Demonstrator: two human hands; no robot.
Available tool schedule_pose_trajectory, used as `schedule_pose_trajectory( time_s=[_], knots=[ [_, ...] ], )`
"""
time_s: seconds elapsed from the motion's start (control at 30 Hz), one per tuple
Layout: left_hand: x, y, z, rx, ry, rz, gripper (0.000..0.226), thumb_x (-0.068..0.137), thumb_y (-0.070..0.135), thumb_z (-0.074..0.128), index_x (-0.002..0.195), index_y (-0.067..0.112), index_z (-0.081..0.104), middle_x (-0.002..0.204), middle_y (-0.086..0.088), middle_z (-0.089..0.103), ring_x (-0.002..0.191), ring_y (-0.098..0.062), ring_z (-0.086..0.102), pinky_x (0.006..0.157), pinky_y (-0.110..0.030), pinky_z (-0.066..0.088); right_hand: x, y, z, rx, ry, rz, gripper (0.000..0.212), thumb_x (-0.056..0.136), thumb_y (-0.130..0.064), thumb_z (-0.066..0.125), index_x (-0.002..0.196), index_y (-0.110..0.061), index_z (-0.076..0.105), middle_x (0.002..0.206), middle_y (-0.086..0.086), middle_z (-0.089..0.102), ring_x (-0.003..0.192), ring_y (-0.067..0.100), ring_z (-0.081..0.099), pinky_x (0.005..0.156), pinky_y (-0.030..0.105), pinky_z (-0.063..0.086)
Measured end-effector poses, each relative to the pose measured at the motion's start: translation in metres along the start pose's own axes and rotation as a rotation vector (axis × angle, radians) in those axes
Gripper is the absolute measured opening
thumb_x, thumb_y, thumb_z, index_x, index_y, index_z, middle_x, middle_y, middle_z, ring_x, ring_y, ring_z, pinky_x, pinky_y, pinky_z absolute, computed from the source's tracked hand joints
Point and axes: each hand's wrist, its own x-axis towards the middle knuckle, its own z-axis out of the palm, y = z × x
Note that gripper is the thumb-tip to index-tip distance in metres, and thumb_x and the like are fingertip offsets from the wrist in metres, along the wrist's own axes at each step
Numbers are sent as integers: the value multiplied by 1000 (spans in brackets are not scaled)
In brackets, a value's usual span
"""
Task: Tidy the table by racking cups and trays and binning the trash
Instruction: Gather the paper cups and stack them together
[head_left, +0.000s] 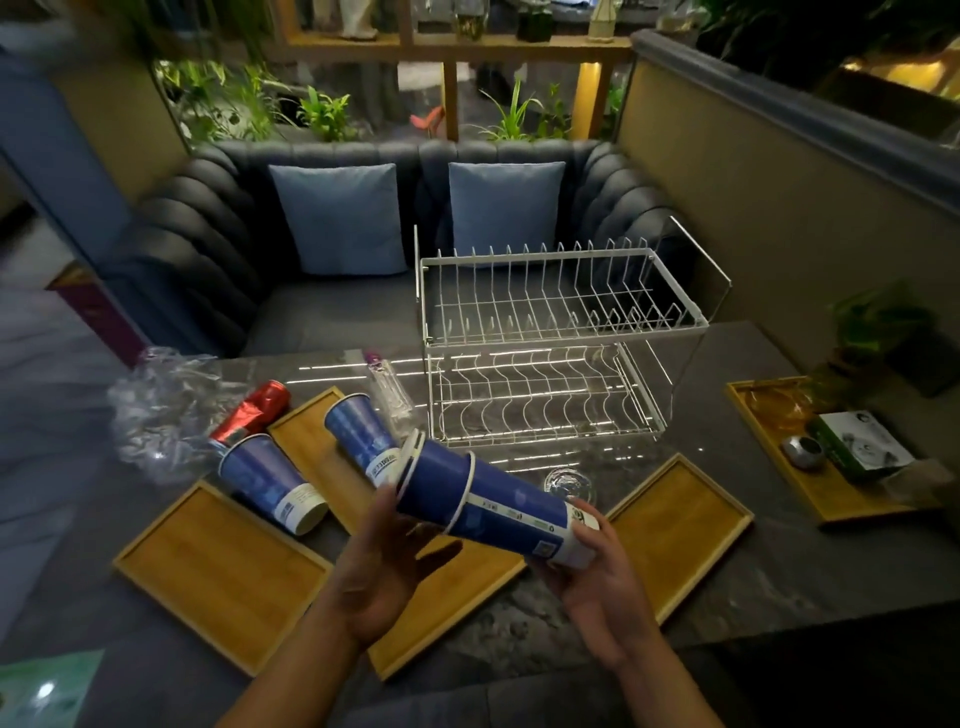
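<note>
1. Dark stone table fills my view, with a padded sofa behind it and plants at the back. The room is dim, so I would go slowly.

2. Past my hands stands the white wire rack. It has two shelves and I see nothing on either. That is where I think the cups should go, so I would keep a clear path to it.

3. Wooden trays lie flat around my hands: one tray to the left, one tray to the right, and one partly hidden under my hands.

4. Between my hands I hold the nested blue cups, tipped on their side, wide mouths pointing left. They look pushed together but not all the way.

5. My right hand is wrapped around the white bottom end. My left hand is spread out, and its fingers touch the rims from below.

6. To do this well, I would press from both ends, straight and gently, so the paper does not crush.

7. Two more blue cups lie left of my hands: one cup near the left tray, one cup just past my left fingers. I would add those next.

8. Further left are a red can and crumpled clear plastic. Those look like trash.
</note>
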Motion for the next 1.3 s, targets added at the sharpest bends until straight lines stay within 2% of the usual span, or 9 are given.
schedule_pose_trajectory(
  time_s=[0.1,0.17,0.27,0.57,0.83,1.0,1.07,1.2,1.3],
  knots=[
    [-7,23,-11,67,-69,120,100,58,67,82,146,40,42,143,-8,57,130,-39,54,108,-65,38,2,-3,9,-37,-50,7,44,87,-9,58,131,-16,56,130,25,60,111,43,61,83,48,58],
    [-8,30,-10,209,-10,170,92,58,73,77,140,48,45,141,0,59,124,-30,61,98,-58,51,3,-1,18,-78,-84,12,42,86,-8,59,127,-16,58,129,25,60,109,43,62,82,48,59],
    [-8,28,-8,428,66,197,83,62,79,70,136,48,49,139,0,59,116,-22,66,85,-43,60,5,9,33,-145,-120,24,42,80,-7,65,121,-15,61,126,26,61,107,43,63,80,50,58],
    [-24,28,-42,399,199,229,49,76,69,62,121,52,57,121,1,69,105,-24,71,78,-44,61,12,50,63,-307,-170,22,41,75,-10,70,114,-10,60,120,29,60,99,41,65,86,59,54],
    [-37,83,-136,480,258,160,72,57,45,88,121,49,55,119,-4,66,93,-31,74,66,-42,60,38,104,125,-455,-227,142,49,71,-14,81,115,-11,61,117,20,65,98,38,69,78,50,58],
    [-38,128,-213,259,367,147,86,43,41,95,122,31,62,119,-13,70,94,-36,73,66,-44,58,77,146,176,-515,-125,135,25,98,-26,57,117,-15,67,112,13,73,100,30,71,81,48,58],
    [-41,150,-249,183,422,152,81,52,30,91,126,32,59,120,-15,69,97,-38,70,64,-44,58,95,164,198,-750,-23,47,27,98,-26,57,118,-11,66,112,10,72,102,26,69,85,42,57],
    [-43,189,-302,196,462,177,76,62,23,86,130,35,54,125,-14,66,102,-40,67,66,-46,59,123,209,224,-1645,-82,-123,63,87,-37,70,142,-17,48,137,3,53,128,23,51,105,37,42],
    [-39,207,-323,167,463,180,68,64,25,81,126,36,56,123,-13,66,98,-37,68,62,-43,59,139,240,231,-1878,-65,-205,81,72,-48,76,142,-31,38,136,-1,47,121,20,49,95,35,47]
  ],
)
